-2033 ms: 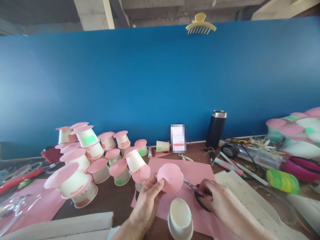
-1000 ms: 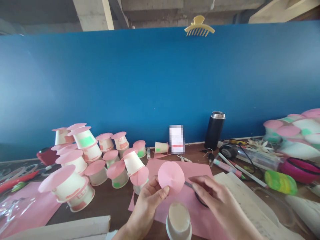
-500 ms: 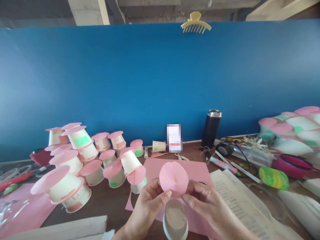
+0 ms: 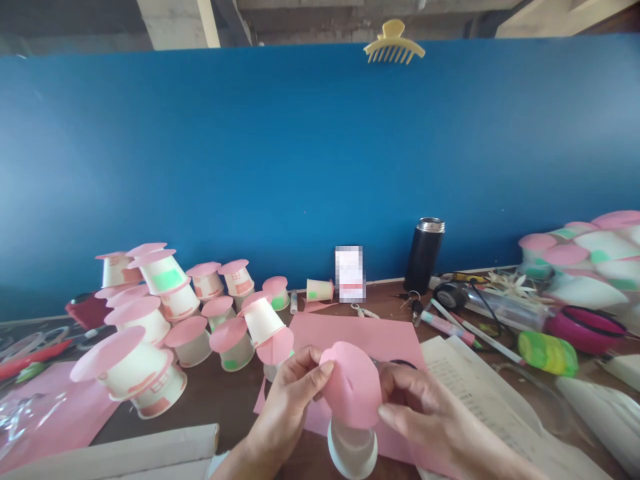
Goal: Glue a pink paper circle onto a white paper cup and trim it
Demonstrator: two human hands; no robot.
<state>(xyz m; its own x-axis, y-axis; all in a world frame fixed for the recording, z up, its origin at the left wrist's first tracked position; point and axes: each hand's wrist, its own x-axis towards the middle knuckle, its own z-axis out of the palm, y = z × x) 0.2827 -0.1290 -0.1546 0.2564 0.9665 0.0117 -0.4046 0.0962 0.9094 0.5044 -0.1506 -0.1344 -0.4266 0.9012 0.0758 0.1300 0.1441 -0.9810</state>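
Observation:
Both my hands hold a pink paper circle (image 4: pixel 353 390) that is curled into a shallow cone. My left hand (image 4: pixel 295 390) pinches its left edge with thumb and fingers. My right hand (image 4: pixel 415 410) pinches its right lower edge. Just below the circle stands an upturned white paper cup (image 4: pixel 353 450) on a pink paper sheet (image 4: pixel 370 337). Black scissors (image 4: pixel 403 364) lie on that sheet behind my right hand, mostly hidden.
Several upturned cups with pink paper tops (image 4: pixel 150 320) crowd the left of the brown table. A black flask (image 4: pixel 423 255) stands by the blue partition (image 4: pixel 300 160). Pens, tape, a green-yellow object (image 4: pixel 547 353) and more cups (image 4: pixel 585 260) lie right. Printed paper (image 4: pixel 475 393) lies under my right forearm.
My right hand has let go of the scissors, left them on the pink sheet and taken hold of the pink circle. Both hands have bent the flat circle into a cone over the cup.

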